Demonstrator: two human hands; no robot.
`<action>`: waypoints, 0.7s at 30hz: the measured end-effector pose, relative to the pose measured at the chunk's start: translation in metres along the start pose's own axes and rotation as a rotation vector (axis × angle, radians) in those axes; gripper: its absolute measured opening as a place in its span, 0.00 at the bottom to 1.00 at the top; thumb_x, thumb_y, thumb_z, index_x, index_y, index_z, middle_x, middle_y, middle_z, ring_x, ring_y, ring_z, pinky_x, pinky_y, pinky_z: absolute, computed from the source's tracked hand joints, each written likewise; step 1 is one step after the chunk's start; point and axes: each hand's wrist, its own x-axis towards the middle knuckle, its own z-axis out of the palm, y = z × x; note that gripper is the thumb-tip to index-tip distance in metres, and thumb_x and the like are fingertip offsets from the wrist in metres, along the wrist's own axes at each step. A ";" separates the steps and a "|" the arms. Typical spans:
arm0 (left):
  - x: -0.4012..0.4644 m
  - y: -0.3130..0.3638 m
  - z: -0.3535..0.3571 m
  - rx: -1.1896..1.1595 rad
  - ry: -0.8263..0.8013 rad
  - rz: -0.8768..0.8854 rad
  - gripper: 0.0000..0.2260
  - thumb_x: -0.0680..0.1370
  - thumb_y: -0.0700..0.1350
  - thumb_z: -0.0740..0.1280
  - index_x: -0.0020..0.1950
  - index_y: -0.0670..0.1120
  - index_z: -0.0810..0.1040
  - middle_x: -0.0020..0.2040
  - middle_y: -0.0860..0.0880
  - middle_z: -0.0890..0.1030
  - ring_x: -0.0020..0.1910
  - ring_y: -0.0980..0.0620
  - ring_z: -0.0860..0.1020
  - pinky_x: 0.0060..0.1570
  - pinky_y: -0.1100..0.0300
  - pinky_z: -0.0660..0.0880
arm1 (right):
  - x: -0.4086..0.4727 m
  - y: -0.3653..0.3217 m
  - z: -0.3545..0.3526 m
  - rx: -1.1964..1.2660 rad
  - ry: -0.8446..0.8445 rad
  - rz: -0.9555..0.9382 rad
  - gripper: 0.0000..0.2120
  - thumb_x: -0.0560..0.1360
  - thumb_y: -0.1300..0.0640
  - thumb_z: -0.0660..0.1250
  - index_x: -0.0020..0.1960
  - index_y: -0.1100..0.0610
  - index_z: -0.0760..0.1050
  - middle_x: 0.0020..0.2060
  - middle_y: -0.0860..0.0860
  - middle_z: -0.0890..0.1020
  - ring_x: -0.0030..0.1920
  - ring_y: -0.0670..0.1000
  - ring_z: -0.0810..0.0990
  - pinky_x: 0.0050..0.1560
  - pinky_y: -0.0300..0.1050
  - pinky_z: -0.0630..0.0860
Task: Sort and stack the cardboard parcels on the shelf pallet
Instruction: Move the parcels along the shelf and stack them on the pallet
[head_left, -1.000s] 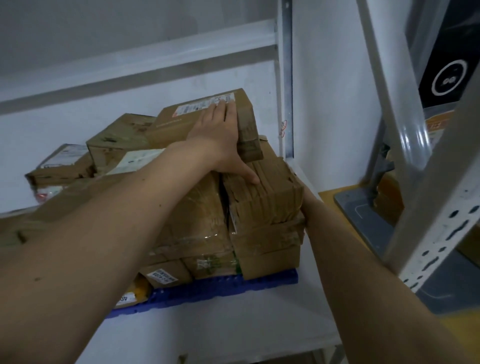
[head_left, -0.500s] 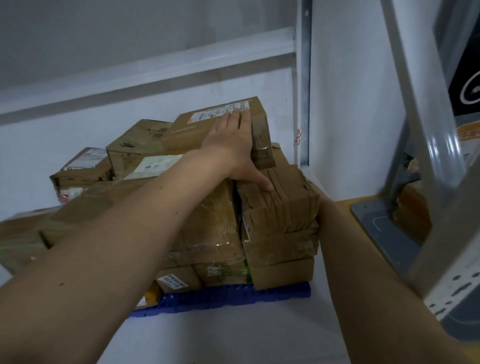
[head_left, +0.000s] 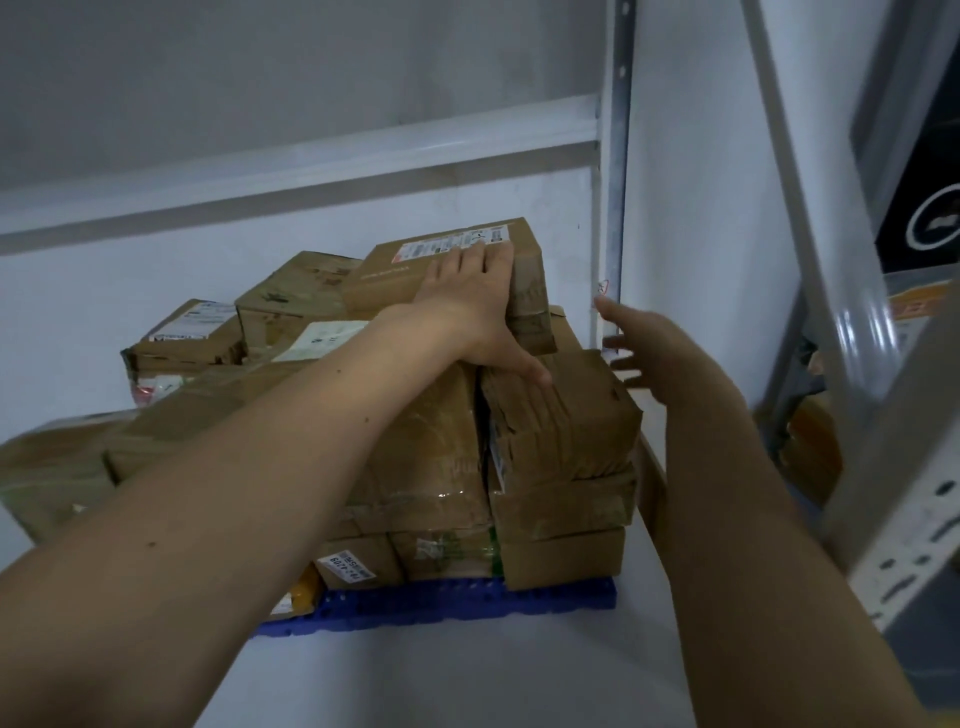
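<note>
On the shelf, the parcels are sitting stacked on the blue pallet (head_left: 441, 605), and it's looking mostly done to me. The left hand (head_left: 475, 306) is lying flat on the top box (head_left: 457, 265), fingers (head_left: 498, 257) straight and pressed together over the label, thumb reaching down onto the taped bundle (head_left: 561, 415) just below. The right hand (head_left: 649, 353) is hovering just right of that bundle, fingers (head_left: 608, 306) spread and holding nothing, not touching anything as far as I can tell. Left of the left-hand fingers, a few more boxes are sitting a bit crooked, so I'm guessing those are needing a nudge. My read: stacking is nearly finished, and the top box is getting squared up. Can't see the back of the pile though.
</note>
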 end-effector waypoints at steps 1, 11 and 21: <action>-0.002 -0.002 -0.003 -0.031 -0.005 -0.018 0.63 0.56 0.74 0.70 0.78 0.49 0.40 0.79 0.46 0.45 0.77 0.42 0.45 0.74 0.44 0.47 | -0.002 -0.011 0.000 -0.078 0.036 -0.067 0.32 0.75 0.37 0.61 0.72 0.55 0.65 0.67 0.56 0.72 0.64 0.60 0.72 0.65 0.57 0.68; -0.057 -0.066 -0.033 -0.194 0.109 -0.161 0.32 0.72 0.61 0.70 0.73 0.53 0.66 0.70 0.50 0.71 0.67 0.46 0.70 0.54 0.56 0.65 | -0.034 -0.066 0.044 -0.645 0.107 -0.594 0.24 0.77 0.47 0.63 0.69 0.57 0.67 0.65 0.57 0.73 0.57 0.50 0.70 0.51 0.41 0.69; -0.145 -0.163 -0.033 -0.327 0.219 -0.341 0.24 0.74 0.56 0.70 0.68 0.53 0.73 0.70 0.49 0.71 0.66 0.47 0.70 0.56 0.55 0.68 | -0.097 -0.102 0.137 -0.824 0.147 -0.834 0.28 0.75 0.45 0.66 0.72 0.54 0.66 0.69 0.55 0.69 0.69 0.57 0.66 0.66 0.52 0.65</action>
